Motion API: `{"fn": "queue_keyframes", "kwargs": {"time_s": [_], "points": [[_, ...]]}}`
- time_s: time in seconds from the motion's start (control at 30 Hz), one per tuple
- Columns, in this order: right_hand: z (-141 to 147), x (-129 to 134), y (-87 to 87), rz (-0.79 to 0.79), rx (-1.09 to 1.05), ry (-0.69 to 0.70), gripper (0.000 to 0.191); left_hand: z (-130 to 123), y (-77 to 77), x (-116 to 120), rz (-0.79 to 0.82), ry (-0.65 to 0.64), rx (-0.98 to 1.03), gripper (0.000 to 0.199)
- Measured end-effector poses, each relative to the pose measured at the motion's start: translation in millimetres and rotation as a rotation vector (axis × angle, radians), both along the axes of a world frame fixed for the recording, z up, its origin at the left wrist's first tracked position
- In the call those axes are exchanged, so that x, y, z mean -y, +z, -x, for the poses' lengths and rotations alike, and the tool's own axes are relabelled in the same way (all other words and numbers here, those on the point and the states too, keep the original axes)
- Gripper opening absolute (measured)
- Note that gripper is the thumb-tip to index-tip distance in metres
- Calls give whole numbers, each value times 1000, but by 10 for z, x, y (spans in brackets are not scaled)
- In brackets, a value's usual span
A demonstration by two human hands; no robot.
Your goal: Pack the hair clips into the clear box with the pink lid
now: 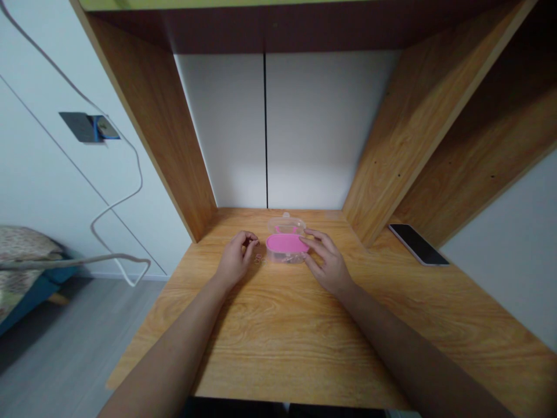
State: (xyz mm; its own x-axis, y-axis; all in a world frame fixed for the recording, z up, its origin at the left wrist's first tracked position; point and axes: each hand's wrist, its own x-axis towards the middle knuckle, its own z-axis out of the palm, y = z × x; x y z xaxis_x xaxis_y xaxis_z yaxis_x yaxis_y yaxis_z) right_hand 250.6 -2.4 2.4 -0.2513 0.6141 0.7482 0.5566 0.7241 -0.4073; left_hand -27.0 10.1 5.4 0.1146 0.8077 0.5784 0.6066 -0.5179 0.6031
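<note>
A small oval box of clear plastic stands on the desk, with a bright pink oval piece across its top. Behind it a clear lid with a tab is tipped back. My right hand grips the box's right end, fingers on the pink piece and thumb at the side. To the left, my left hand is closed in a pinch above the wood; whatever its fingertips hold is too small to name. Beside it lie several tiny pinkish ring-like pieces. More small bits show faintly through the box's clear wall.
A phone lies at the desk's right side, past an upright wooden panel. Another panel rises at the left, and a shelf spans overhead. A white cable hangs by the left wall.
</note>
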Motion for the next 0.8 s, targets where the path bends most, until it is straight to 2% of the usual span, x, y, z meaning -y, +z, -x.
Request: {"fn": "queue_keyframes", "kwargs": {"time_s": [0.07,0.17,0.23,0.3,0.4,0.57,0.8], "points": [[14,31,19,-69,23,-8,30,-67,15,67,-131,-4,12,10],[46,87,40,-148,69,19,21,-221,30,198,-279,-128,12,7],[72,124,45,-160,90,41,21,-336,35,283,-312,-222,9,4],[96,151,44,-149,97,52,26,-433,41,349,-316,-290,14,3],[115,170,41,-132,100,67,25,-510,50,397,-288,-323,20,5],[113,178,49,-137,81,86,17,-500,31,387,-232,-324,81,8],[123,185,56,-119,78,97,16,-477,-12,342,-178,-333,85,15]]}}
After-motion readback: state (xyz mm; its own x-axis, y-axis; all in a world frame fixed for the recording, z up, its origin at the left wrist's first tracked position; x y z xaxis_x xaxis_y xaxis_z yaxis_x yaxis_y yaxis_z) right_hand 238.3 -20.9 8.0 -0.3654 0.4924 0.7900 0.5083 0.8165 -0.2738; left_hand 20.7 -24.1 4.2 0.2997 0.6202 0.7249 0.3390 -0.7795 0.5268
